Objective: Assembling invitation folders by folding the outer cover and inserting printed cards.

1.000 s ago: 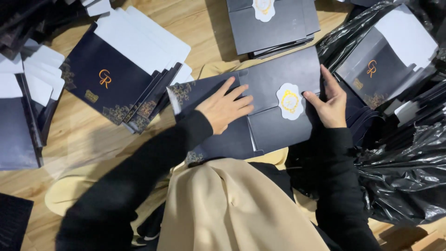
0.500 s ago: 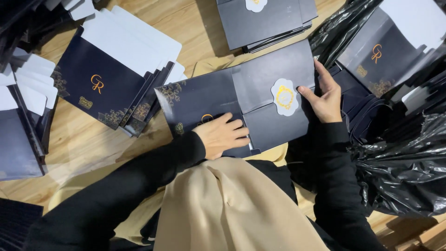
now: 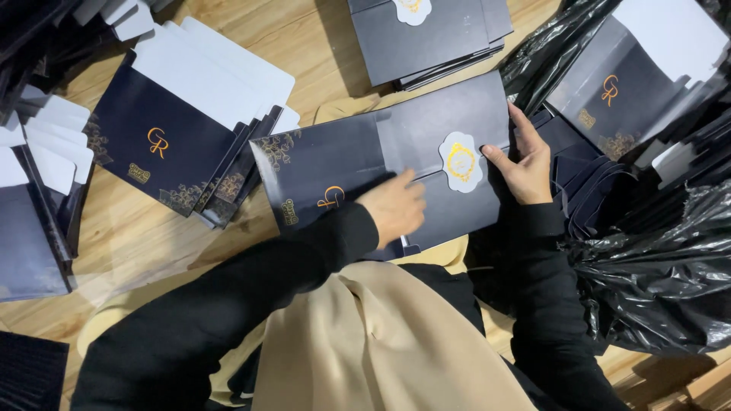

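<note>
Light wooden floor (image 3: pixel 251 38), planks visible. Directly on it: fanned stack of navy folders (image 3: pixel 179 144) left of centre; second navy stack (image 3: pixel 430 38) at far edge; dark pile (image 3: pixel 34 198) at left edge; black plastic bag (image 3: pixel 655 274) at right edge.
</note>
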